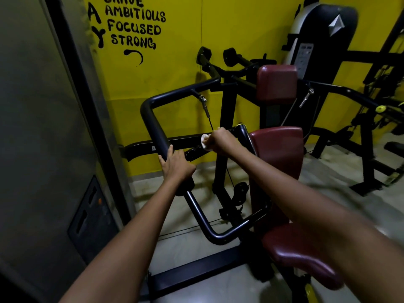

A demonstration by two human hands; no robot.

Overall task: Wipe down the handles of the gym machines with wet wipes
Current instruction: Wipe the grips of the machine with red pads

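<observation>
A black tubular machine arm (153,125) was gripped by the left hand (176,164), its fingers curled round the bar beside the ribbed handle (194,152). A white wet wipe (205,142) was held bunched in the closed fingers of the right hand (223,141) and pressed against the far end of that handle, just right of the left hand. Maroon pads (276,84) were seen to the right of the hands. On the yellow wall (179,40) at the far left, the painted words "BRAVE AMBITIOUS FOCUSED STRONG" (133,25) could be read. The label (305,55) on the far machine was too blurred to be read.
</observation>
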